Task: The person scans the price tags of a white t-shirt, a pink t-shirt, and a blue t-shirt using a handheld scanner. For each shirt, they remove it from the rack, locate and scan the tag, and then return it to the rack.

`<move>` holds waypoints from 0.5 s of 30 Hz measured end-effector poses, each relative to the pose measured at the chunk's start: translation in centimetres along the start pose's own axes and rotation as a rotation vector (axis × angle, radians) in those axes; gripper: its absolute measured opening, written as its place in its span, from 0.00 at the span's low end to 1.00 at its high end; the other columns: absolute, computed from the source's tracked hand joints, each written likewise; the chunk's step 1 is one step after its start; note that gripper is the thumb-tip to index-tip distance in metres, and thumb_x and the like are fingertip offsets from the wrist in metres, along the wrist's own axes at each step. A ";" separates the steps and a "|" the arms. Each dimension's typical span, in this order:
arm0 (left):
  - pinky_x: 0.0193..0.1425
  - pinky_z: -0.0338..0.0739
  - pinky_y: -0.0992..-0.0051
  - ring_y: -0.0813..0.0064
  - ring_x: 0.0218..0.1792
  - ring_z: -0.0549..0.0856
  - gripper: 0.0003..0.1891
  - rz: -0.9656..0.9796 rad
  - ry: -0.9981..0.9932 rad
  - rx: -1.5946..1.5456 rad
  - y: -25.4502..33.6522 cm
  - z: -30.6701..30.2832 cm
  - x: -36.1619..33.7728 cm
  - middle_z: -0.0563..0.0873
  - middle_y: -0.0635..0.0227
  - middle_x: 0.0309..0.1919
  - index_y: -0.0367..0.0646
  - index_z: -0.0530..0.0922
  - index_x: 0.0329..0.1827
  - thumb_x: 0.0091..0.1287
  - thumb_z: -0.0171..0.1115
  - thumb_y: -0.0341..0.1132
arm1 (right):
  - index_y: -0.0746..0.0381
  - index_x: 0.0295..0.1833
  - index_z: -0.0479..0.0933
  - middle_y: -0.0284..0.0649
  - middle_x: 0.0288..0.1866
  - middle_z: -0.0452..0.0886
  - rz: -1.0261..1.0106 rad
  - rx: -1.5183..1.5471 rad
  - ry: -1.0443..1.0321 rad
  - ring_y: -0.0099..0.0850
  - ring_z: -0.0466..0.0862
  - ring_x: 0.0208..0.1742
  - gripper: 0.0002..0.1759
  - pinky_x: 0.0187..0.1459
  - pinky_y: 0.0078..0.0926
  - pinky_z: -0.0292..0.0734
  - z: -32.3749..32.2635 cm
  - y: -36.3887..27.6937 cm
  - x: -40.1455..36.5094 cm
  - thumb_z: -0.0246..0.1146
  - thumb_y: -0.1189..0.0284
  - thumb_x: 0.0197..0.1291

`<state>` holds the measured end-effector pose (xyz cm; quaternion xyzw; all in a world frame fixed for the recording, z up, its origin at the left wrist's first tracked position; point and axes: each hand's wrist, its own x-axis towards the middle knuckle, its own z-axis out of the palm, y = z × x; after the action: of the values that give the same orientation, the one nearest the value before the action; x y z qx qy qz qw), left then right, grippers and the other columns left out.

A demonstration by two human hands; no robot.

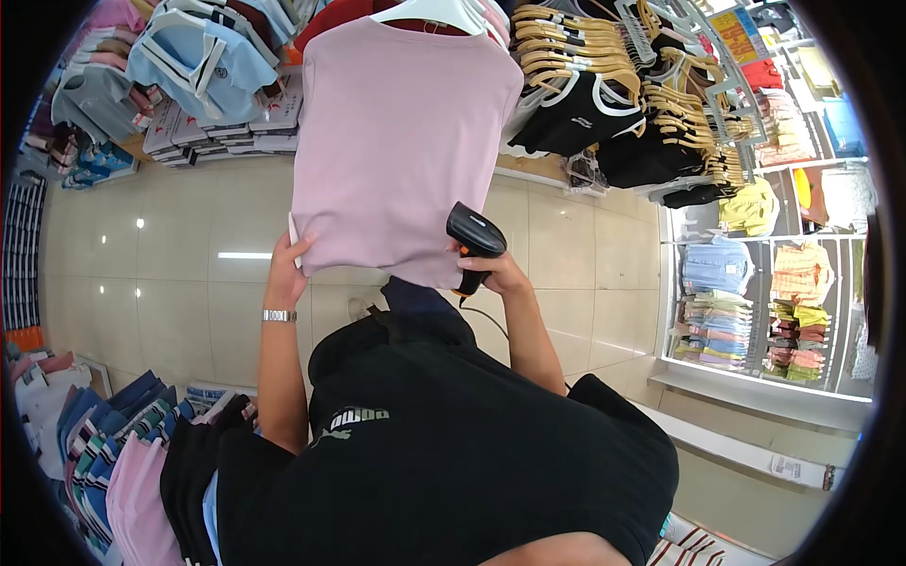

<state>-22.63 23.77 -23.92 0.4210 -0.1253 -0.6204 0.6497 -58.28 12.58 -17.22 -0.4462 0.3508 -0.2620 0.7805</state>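
A pink top [392, 141] hangs from a white hanger [439, 13] in front of me, its hem spread toward my body. My left hand [291, 253] pinches the hem at its left corner, and something thin and white shows beside the fingers. My right hand [498, 271] is wrapped round the grip of a black barcode scanner [476, 232], which lies over the right part of the hem. A cable runs down from the scanner's grip. Whether the right fingers also hold the cloth cannot be made out.
Light blue shirts [203, 71] hang above stacked packages [226, 132] at upper left. Black tops on wooden hangers [585, 118] hang at upper right. White shelves [672, 311] with clothes stand at right. Folded and hanging garments [142, 491] fill the lower left. Tiled floor [179, 226] lies between.
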 end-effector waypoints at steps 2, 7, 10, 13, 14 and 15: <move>0.63 0.78 0.68 0.67 0.59 0.82 0.27 -0.010 -0.014 0.014 -0.6 -0.2 -0.5 0.81 0.56 0.59 0.30 0.68 0.68 0.67 0.64 0.28 | 0.62 0.56 0.78 0.38 0.47 0.83 0.005 0.043 0.010 0.27 0.79 0.48 0.26 0.51 0.28 0.74 0.2 0.9 0.1 0.71 0.80 0.47; 0.63 0.78 0.68 0.69 0.58 0.83 0.28 0.062 -0.069 0.142 0.1 1.0 -1.2 0.82 0.57 0.57 0.31 0.67 0.68 0.66 0.65 0.26 | 0.63 0.51 0.80 0.38 0.47 0.83 0.017 0.047 0.044 0.28 0.80 0.51 0.21 0.54 0.26 0.73 -0.3 0.7 -0.1 0.70 0.81 0.48; 0.59 0.80 0.69 0.70 0.54 0.85 0.27 0.027 -0.068 0.251 0.8 0.7 -1.0 0.83 0.57 0.55 0.32 0.67 0.67 0.66 0.67 0.26 | 0.63 0.50 0.81 0.37 0.47 0.83 -0.059 0.009 0.085 0.28 0.80 0.53 0.19 0.55 0.28 0.72 -0.9 -0.2 -0.5 0.70 0.80 0.49; 0.55 0.83 0.70 0.71 0.50 0.86 0.26 0.032 0.026 0.310 2.0 0.2 -0.8 0.83 0.58 0.54 0.33 0.68 0.65 0.66 0.67 0.26 | 0.63 0.49 0.81 0.36 0.45 0.82 -0.098 0.042 0.164 0.28 0.80 0.50 0.18 0.54 0.28 0.73 -1.7 -1.0 -0.9 0.70 0.80 0.50; 0.54 0.83 0.71 0.71 0.50 0.86 0.26 0.043 0.034 0.293 2.5 0.1 -0.8 0.83 0.58 0.53 0.33 0.68 0.65 0.66 0.67 0.26 | 0.63 0.49 0.81 0.36 0.45 0.82 -0.090 0.064 0.199 0.28 0.81 0.49 0.17 0.53 0.28 0.74 -2.1 -1.2 -1.1 0.71 0.80 0.51; 0.53 0.83 0.71 0.72 0.49 0.86 0.26 0.052 0.042 0.277 3.0 0.1 -0.8 0.83 0.58 0.53 0.33 0.68 0.65 0.66 0.67 0.26 | 0.63 0.49 0.81 0.36 0.44 0.82 -0.110 0.067 0.192 0.27 0.81 0.47 0.17 0.51 0.27 0.75 -2.5 -1.4 -1.2 0.70 0.80 0.52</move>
<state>-20.74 24.06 -21.42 0.5161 -0.2070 -0.5714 0.6036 -61.04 11.48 -16.46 -0.4114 0.3900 -0.3576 0.7422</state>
